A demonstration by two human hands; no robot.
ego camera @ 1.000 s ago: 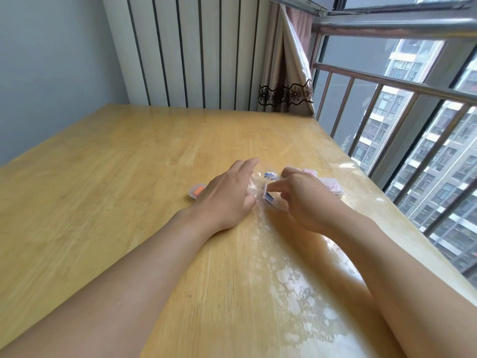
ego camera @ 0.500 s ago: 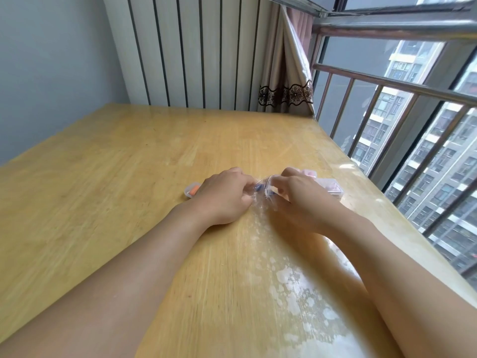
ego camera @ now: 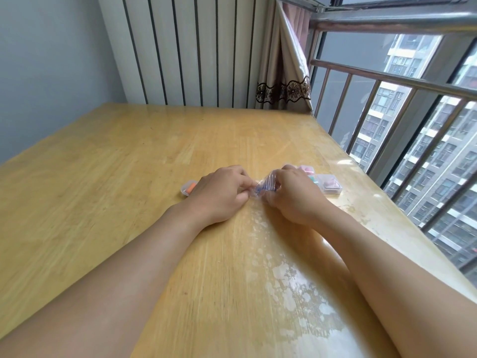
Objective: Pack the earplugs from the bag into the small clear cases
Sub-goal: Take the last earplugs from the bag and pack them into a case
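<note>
While both forearms stretch across a pale wooden table [ego camera: 124, 161], the left hand [ego camera: 219, 195] and right hand [ego camera: 294, 196] pinch a small crumpled clear plastic bag [ego camera: 264, 187] between them, fingers curled round its opposite edges. It sits just above the tabletop at mid-table, glossy and creased, with bits of blue showing through the film. A small clear case holding an orange earplug [ego camera: 189, 188] lies partly hidden behind the left hand. Small clear cases with pink and teal earplugs [ego camera: 329, 184] lie beside the right hand, near a metal window railing [ego camera: 387, 81].
</note>
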